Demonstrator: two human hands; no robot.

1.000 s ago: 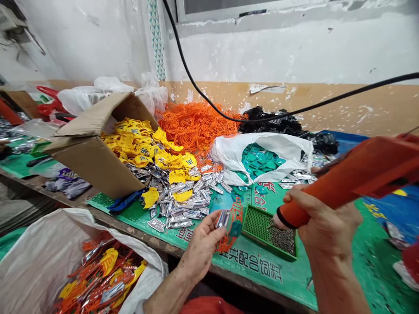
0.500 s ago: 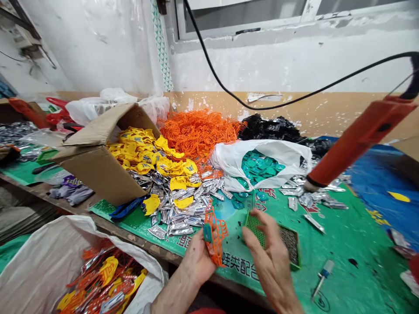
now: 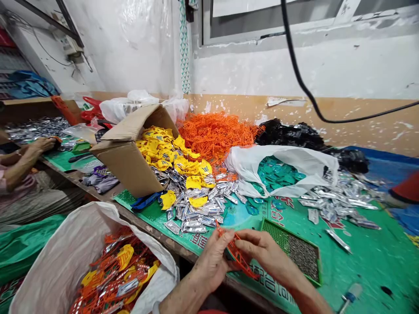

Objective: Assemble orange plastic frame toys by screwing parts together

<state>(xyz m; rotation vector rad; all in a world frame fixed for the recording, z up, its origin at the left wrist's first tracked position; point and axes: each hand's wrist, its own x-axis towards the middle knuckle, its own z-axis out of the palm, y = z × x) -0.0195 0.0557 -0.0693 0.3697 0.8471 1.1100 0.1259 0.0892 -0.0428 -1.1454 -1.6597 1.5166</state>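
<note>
My left hand (image 3: pixel 212 258) is closed around an orange plastic lattice frame (image 3: pixel 240 257), with a bit of dark green showing along its edge. The frame is tilted, just over the table's front edge. Fingers of my right hand (image 3: pixel 263 249) are pinched together against the frame's upper right side; any small piece between them is hidden. Just beyond the right hand lies a green tray (image 3: pixel 319 266), holding many small dark screws (image 3: pixel 303 255) at its right end and a bare grid at its left.
Yellow parts (image 3: pixel 162 144) spill from a tilted cardboard box (image 3: pixel 122 168) onto silver pieces (image 3: pixel 196 213). Behind are orange frames (image 3: pixel 216 133) and a white bag (image 3: pixel 242 159) of teal parts. Another bag (image 3: pixel 111 209) stands front left. An orange power tool (image 3: pixel 407 187) hangs right; a person's hand (image 3: pixel 44 144) is far left.
My right hand has come left and closed on the orange frame, which has tipped over. The view has turned left, and the hanging tool has swung toward the right edge.
</note>
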